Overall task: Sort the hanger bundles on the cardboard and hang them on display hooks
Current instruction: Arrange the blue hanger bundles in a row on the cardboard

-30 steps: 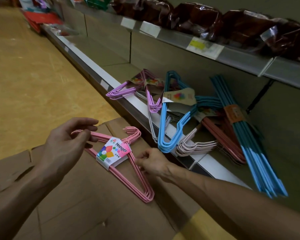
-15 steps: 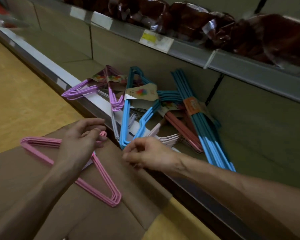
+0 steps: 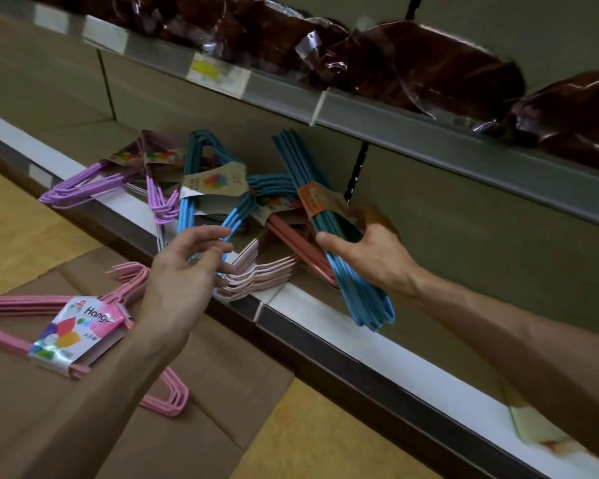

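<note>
Currently the right hand point(image 3: 370, 250) has reached onto the lower shelf point(image 3: 312, 305) and grasps the blue hanger bundle point(image 3: 339, 243) just below its orange paper band, thumb on the near side and fingers curled behind the rods; half a second ago that hand was clenched on nothing in front of the shelf edge. The left hand point(image 3: 184, 274) has let go of the pink hanger bundle point(image 3: 80, 326) it was holding a second ago and now hovers released, fingers loosely spread, above the shelf edge and close to the pale pink hangers point(image 3: 260, 271) that overhang it. The pink hanger bundle lies flat on the cardboard point(image 3: 187, 430), in front of the shelf and to its left side, hooks pointing toward the shelf. On the shelf, left of the gripped bundle, lie a red bundle point(image 3: 291, 236), a second blue bundle point(image 3: 191, 188) with a kraft label, and a purple bundle point(image 3: 83, 188) projecting past the edge. Judgement: one bundle is laid out on the cardboard and retrieval of the next has begun; sorting is at an early stage and no bundle is on a display hook, none of which can be identified. The gripped bundle rests against neighbouring bundles, so lifting it may drag them off the shelf edge.
</note>
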